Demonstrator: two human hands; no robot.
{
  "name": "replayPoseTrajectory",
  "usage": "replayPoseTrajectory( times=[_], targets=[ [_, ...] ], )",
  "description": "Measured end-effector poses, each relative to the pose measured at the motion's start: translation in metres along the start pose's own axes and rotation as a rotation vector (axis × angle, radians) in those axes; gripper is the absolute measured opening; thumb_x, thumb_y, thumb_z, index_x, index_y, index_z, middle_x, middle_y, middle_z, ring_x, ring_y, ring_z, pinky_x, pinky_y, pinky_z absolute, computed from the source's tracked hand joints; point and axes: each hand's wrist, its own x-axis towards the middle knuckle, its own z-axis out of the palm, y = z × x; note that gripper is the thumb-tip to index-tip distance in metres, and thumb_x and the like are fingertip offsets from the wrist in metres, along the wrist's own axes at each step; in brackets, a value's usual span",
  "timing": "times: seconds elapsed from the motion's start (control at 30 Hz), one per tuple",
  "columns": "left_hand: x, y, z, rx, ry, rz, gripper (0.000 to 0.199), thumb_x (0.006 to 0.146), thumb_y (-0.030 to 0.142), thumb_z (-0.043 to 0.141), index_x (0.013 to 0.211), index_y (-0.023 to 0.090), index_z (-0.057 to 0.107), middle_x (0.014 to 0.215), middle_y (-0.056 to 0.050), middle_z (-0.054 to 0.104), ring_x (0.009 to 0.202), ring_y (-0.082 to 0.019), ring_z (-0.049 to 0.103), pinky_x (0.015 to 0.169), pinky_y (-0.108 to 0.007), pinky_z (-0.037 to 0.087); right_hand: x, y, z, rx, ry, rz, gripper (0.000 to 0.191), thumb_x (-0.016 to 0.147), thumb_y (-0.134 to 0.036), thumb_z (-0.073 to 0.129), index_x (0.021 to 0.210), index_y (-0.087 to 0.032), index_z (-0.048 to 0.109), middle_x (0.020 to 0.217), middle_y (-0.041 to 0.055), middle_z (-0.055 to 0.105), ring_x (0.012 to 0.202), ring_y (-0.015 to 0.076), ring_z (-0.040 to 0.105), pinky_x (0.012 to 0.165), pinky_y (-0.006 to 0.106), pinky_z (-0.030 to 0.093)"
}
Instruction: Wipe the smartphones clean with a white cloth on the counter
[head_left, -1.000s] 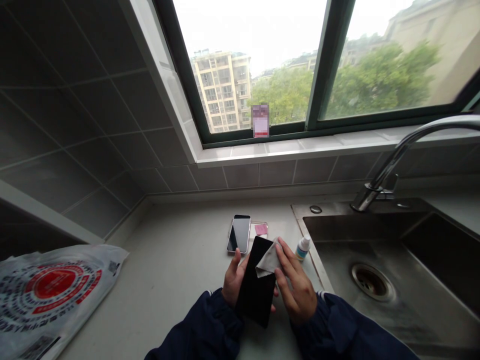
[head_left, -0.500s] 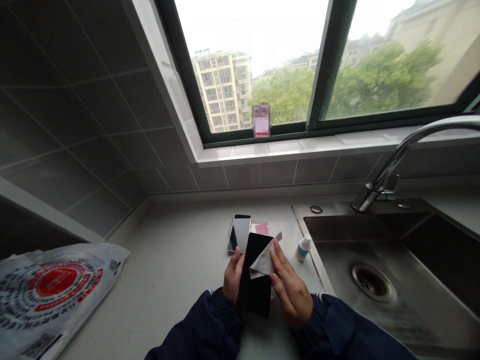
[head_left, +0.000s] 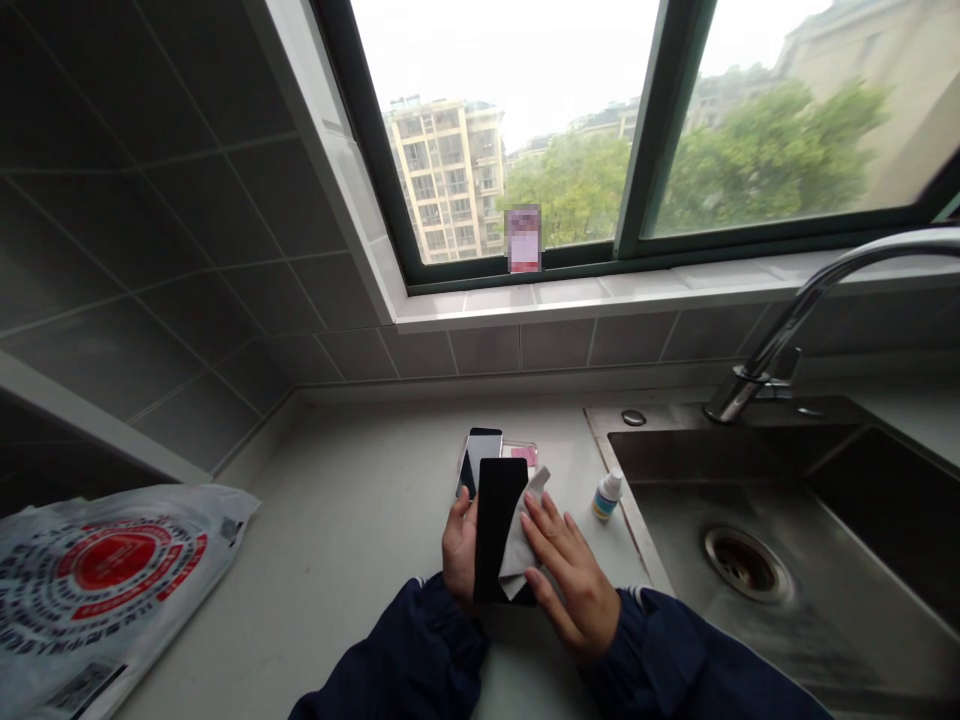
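My left hand (head_left: pixel 459 550) grips a black phone (head_left: pixel 496 520) by its left edge, dark face up, held above the counter. Under the fingers of my right hand (head_left: pixel 574 575), a light grey cloth (head_left: pixel 519 548) with a zigzag-cut edge lies folded against the right side of that face. Part of the phone's right edge is hidden by the cloth and fingers. Just behind it on the counter lies a second phone (head_left: pixel 480 455), partly covered from view. Beside that is a clear case (head_left: pixel 525 453) with a pink patch. A small white-capped bottle (head_left: pixel 607 495) stands to the right of my right hand.
A steel sink (head_left: pixel 817 620) with a chrome faucet (head_left: pixel 780 325) takes up the right side. On the left, a printed plastic bag (head_left: pixel 112 580) lies on the pale counter (head_left: pixel 322 560). A tiled wall and a window sill (head_left: pixel 570 297) run along the back.
The black phone has shifted slightly left and turned more upright in view. My right hand and the cloth have moved left and a little down along its face.
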Motion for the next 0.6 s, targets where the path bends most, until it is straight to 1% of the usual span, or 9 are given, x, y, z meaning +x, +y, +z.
replayPoseTrajectory(
  times=[0.1,0.2,0.3,0.4,0.47,0.53,0.6],
  targets=[
    [-0.001,0.001,0.0,-0.001,0.023,0.018,0.065,0.092,0.054,0.036,0.145,0.016,0.038,0.135,-0.016,0.057,0.127,-0.033,0.05,0.11,-0.049,0.029,0.001,-0.004,-0.004,-0.042,-0.016,-0.07,0.052,0.095,-0.019,0.043,0.146,-0.014,0.037,0.153,0.0112,0.033,0.146,0.0336,0.017,0.114,0.058,0.022],
    [-0.001,0.003,-0.002,0.024,0.028,-0.003,0.067,0.089,0.059,0.04,0.144,0.019,0.04,0.129,-0.016,0.061,0.12,-0.034,0.056,0.107,-0.05,0.032,0.003,-0.01,-0.009,-0.04,-0.007,-0.107,0.044,0.093,-0.018,0.047,0.137,-0.016,0.049,0.149,0.0088,0.042,0.145,0.0332,0.022,0.116,0.06,0.014],
    [-0.002,0.005,-0.005,0.037,-0.003,-0.041,0.069,0.087,0.064,0.041,0.14,0.02,0.045,0.124,-0.016,0.064,0.113,-0.036,0.06,0.102,-0.053,0.035,0.005,-0.017,-0.014,-0.012,0.001,-0.142,0.037,0.091,-0.015,0.05,0.127,-0.017,0.058,0.143,0.0073,0.05,0.143,0.0319,0.026,0.117,0.06,0.013],
    [-0.003,0.007,-0.008,0.046,-0.006,-0.067,0.068,0.087,0.066,0.041,0.135,0.019,0.051,0.115,-0.016,0.067,0.105,-0.035,0.063,0.097,-0.053,0.04,0.006,-0.023,-0.016,0.007,0.016,-0.175,0.034,0.088,-0.014,0.052,0.12,-0.019,0.061,0.137,0.0057,0.057,0.141,0.0305,0.031,0.117,0.061,0.011],
    [-0.003,0.007,-0.01,0.064,0.007,-0.073,0.069,0.086,0.067,0.04,0.131,0.017,0.054,0.111,-0.017,0.068,0.097,-0.034,0.066,0.092,-0.051,0.043,0.006,-0.025,-0.016,0.008,0.006,-0.198,0.033,0.087,-0.014,0.053,0.118,-0.019,0.062,0.134,0.0055,0.059,0.141,0.0296,0.034,0.117,0.061,0.007],
    [-0.003,0.007,-0.012,0.086,0.027,-0.071,0.072,0.084,0.07,0.04,0.126,0.015,0.057,0.108,-0.017,0.069,0.089,-0.031,0.067,0.086,-0.048,0.046,0.006,-0.026,-0.015,0.004,-0.032,-0.228,0.035,0.086,-0.014,0.054,0.12,-0.018,0.061,0.135,0.0061,0.059,0.141,0.0292,0.033,0.118,0.061,0.003],
    [-0.004,0.006,-0.012,0.109,0.03,-0.098,0.078,0.082,0.074,0.038,0.123,0.011,0.059,0.101,-0.018,0.07,0.082,-0.029,0.067,0.08,-0.044,0.048,0.005,-0.027,-0.014,-0.005,-0.08,-0.255,0.039,0.085,-0.016,0.054,0.124,-0.017,0.058,0.138,0.0065,0.055,0.142,0.0289,0.031,0.117,0.06,-0.002]
  ],
)
